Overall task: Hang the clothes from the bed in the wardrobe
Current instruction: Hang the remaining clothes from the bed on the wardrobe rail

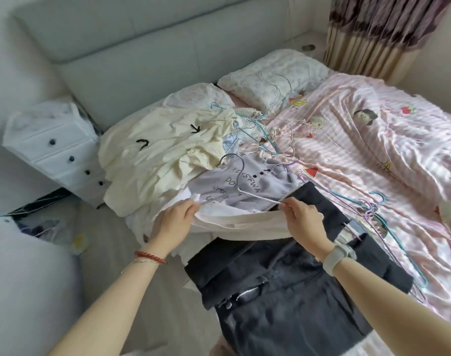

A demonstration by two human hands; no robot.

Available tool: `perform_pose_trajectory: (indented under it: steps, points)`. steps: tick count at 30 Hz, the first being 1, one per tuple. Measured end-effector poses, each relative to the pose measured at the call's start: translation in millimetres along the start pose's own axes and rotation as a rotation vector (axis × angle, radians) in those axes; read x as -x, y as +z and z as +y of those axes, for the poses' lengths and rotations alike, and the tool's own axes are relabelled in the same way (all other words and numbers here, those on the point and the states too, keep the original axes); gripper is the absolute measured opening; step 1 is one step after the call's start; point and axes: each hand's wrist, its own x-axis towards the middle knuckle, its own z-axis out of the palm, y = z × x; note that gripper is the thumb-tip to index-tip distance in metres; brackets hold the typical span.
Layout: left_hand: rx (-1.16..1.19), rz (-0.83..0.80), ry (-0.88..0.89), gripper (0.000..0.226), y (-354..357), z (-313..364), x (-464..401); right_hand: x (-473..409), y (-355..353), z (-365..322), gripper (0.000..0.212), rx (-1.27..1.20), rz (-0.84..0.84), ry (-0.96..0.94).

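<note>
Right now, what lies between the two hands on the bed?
In the head view, the left hand and right hand stretch a white garment between them. The wire hanger pinched by the right hand runs over the grey printed shirt just behind.

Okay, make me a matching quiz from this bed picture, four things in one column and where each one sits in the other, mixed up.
1. grey printed T-shirt
2. black denim jeans
3. white floral pillow
4. white chest of drawers

A. on the floor left of the bed
B. at the head of the bed
C. at the near edge of the bed
D. under the silver wire hanger

Pairs: 1-D, 2-C, 3-B, 4-A
</note>
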Motion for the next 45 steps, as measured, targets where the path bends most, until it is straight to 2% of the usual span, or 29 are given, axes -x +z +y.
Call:
perform_pose_trajectory:
  steps: [3,8,18,21,24,27,32,36,41,45]
  points:
    - [0.130,-0.051,-0.199,0.021,1.8,-8.8,78.8,1.3,9.6,-25.8,0.017,-0.015,-0.087,-0.160]
    - [0.241,0.025,-0.474,0.023,-8.4,-30.9,199.9,18.6,49.6,-96.3,0.024,0.040,-0.254,-0.469]
    - [0.251,0.305,-0.886,0.036,-50.4,-73.9,406.9,124.1,97.0,-233.0,0.020,-0.008,-0.571,-0.997]
    - [0.165,0.466,-0.991,0.034,-59.5,-80.7,472.4,171.8,105.2,-268.1,0.019,-0.048,-0.730,-1.102]
    - [0.013,0.732,-1.086,0.021,-70.2,-81.0,541.1,229.6,118.3,-306.0,0.023,-0.069,-0.899,-1.168]
    - [-0.185,0.950,-1.053,0.024,-84.8,-78.3,604.1,286.4,129.9,-343.0,0.033,-0.081,-1.011,-1.233]
    - [-0.327,1.082,-1.058,0.038,-100.4,-74.7,684.1,352.6,137.1,-391.0,0.028,-0.089,-1.027,-1.421]
    - [-0.352,1.206,-1.253,0.043,-101.5,-67.5,754.4,413.6,126.1,-436.6,0.029,-0.171,-1.104,-1.600]
    - [-0.343,1.427,-1.485,0.024,-106.0,-55.8,835.7,495.5,106.2,-487.3,0.028,-0.267,-1.130,-1.822]
    - [-0.342,1.519,-1.552,0.022,-119.6,-51.4,875.5,540.3,101.4,-512.2,0.025,-0.354,-1.163,-1.841]
